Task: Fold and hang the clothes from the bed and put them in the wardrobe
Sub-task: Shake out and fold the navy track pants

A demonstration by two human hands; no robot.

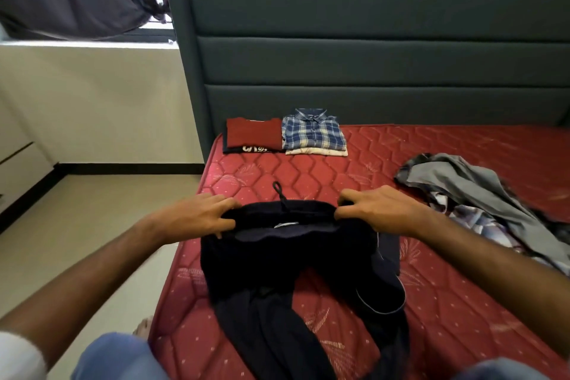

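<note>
Dark navy drawstring trousers [296,271] lie on the red mattress [447,311] in front of me, legs trailing toward the near edge. My left hand [197,216] pinches the left end of the waistband. At the right end my right hand [376,210] grips the same waistband. The drawstring loop lies on the mattress just beyond the waistband. Near the headboard sit two folded stacks: a dark red top on a black printed shirt [254,136], and a blue plaid shirt on a cream garment [314,133].
A heap of unfolded grey and patterned clothes [481,194] lies on the right of the mattress. The dark padded headboard [370,55] stands behind, with purple curtains above. Beige floor [101,225] runs along the bed's left side.
</note>
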